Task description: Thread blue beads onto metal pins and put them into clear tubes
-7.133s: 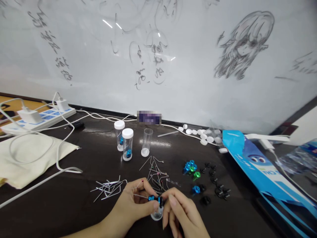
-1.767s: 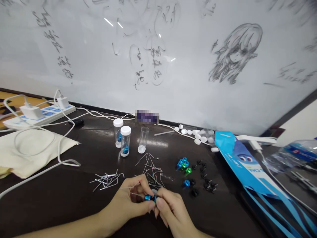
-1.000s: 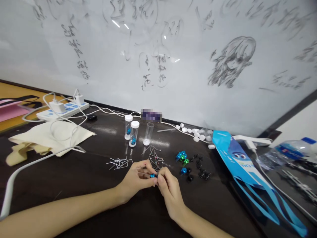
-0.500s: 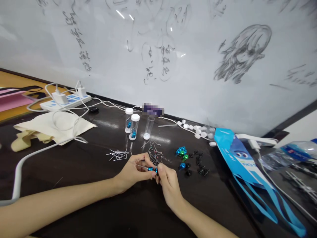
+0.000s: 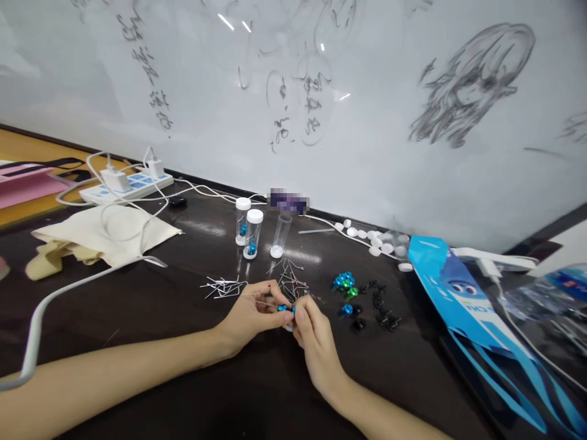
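My left hand (image 5: 247, 321) is closed, pinching a small shiny blue part (image 5: 283, 308) between thumb and fingers. A thin metal wire (image 5: 266, 303) runs leftward from that part across my left fingers. Close against it, my right hand (image 5: 318, 348) is closed too, its thumb and fingertips on the part's right end; a small dark piece shows there, mostly hidden. Just beyond the hands lie thin pins with coloured tips (image 5: 293, 278) and, to their left, a heap of bent metal rods (image 5: 223, 287).
Two capped clear tubes (image 5: 254, 235) with blue parts inside stand behind, beside an uncapped one (image 5: 283, 235). Blue and green parts (image 5: 343, 281) and black screw-like pieces (image 5: 387, 318) lie to the right. White caps (image 5: 376, 238), a blue bag (image 5: 452, 287) and a white cable (image 5: 41, 305) are farther out.
The view has shifted a little, so the table's things appear farther right. Both hands stay together on the blue part, with a slight change in the fingers' position.
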